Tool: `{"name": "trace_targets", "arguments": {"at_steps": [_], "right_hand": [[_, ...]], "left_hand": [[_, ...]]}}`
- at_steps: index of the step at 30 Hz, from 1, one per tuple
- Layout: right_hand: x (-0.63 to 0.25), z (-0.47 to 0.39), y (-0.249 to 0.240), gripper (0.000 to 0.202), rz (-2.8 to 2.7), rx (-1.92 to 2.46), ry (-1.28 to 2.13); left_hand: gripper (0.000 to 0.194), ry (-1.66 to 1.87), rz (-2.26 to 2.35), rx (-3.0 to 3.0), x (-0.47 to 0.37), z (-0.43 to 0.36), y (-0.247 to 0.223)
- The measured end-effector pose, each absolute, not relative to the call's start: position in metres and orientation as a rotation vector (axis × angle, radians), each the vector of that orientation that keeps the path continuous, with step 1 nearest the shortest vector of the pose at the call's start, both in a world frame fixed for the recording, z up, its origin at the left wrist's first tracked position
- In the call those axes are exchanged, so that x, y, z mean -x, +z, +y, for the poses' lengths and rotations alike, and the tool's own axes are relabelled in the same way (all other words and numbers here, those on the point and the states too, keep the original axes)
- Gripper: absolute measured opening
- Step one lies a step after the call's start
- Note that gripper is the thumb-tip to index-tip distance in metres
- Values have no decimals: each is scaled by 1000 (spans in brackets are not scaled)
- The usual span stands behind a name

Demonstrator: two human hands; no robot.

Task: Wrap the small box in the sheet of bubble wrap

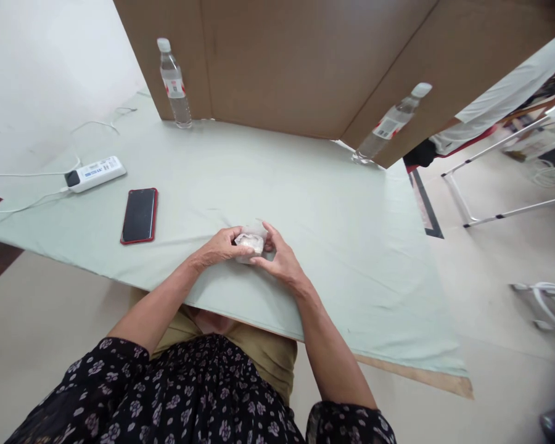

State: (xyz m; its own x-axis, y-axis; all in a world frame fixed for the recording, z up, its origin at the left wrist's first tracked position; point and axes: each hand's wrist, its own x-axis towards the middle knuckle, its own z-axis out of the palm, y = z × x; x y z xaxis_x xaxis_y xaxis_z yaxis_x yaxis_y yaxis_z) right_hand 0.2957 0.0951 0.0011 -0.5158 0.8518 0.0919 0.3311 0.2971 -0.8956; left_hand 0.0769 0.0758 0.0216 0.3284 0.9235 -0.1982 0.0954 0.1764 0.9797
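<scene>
Small pale crumpled packet [250,243], near the counter's [305,203] near edge, clamped between left hand [219,246] and right hand [282,259]. Smooth green cloth covers the counter. One glossy red-edged phone [139,215] left; one white power strip [95,173]; two clear plastic bottles [174,84] [388,125] far.

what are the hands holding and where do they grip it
Both hold a small whitish packet just above the table: left hand at its left end, right hand at its right end.
</scene>
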Motion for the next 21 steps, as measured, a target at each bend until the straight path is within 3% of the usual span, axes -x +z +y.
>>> {"name": "trace_targets", "arguments": {"at_steps": [3,7,17,21], "right_hand": [[-283,92,-8,96,-1829,1112,1219],[-274,88,-13,101,-1654,1161,1310],[-276,87,-8,88,-1772,1070,1220],[-275,90,-12,90,-1667,1115,1229]], "left_hand": [[55,841,1149,-1228,-82,73,23],[68,902,1051,-1103,-83,71,21],[71,859,932,-1009,-79,76,20],[86,903,940,-950,-81,74,16]]}}
